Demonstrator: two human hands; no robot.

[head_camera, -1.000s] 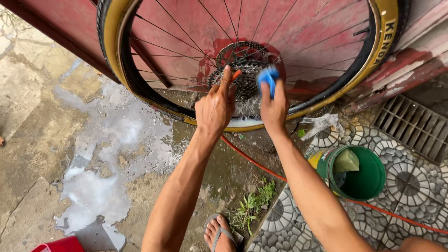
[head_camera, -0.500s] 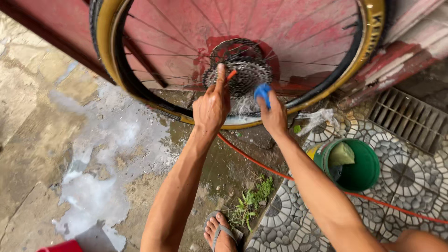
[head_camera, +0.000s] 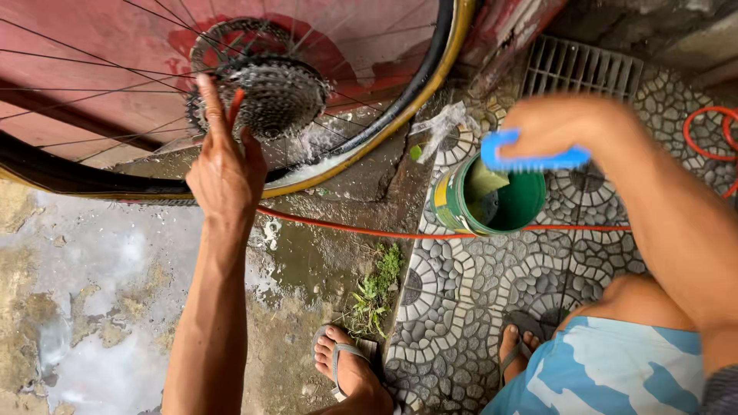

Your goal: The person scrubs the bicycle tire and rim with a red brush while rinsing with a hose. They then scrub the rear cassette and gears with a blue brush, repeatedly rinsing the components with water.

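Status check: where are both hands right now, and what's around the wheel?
Left hand on the wheel, beside the soapy cassette. Right hand holds blue brush above green bucket. Orange hose lies across the wet ground below the wheel.

Brush (head_camera: 530,156) in right hand (head_camera: 557,127): bright blue. Bucket (head_camera: 492,201): green inside, yellow band outside. Tyre (head_camera: 369,131): black, yellow-tan sidewall. Sprocket cluster (head_camera: 280,94): grey metal, white foam. Wall behind wheel (head_camera: 100,46): dull red. Hose (head_camera: 346,228): orange-red. Paving (head_camera: 477,300): grey-white cobble rings. Concrete (head_camera: 92,292): grey, ochre patches, white suds. Shorts (head_camera: 607,369): light blue, white streaks.
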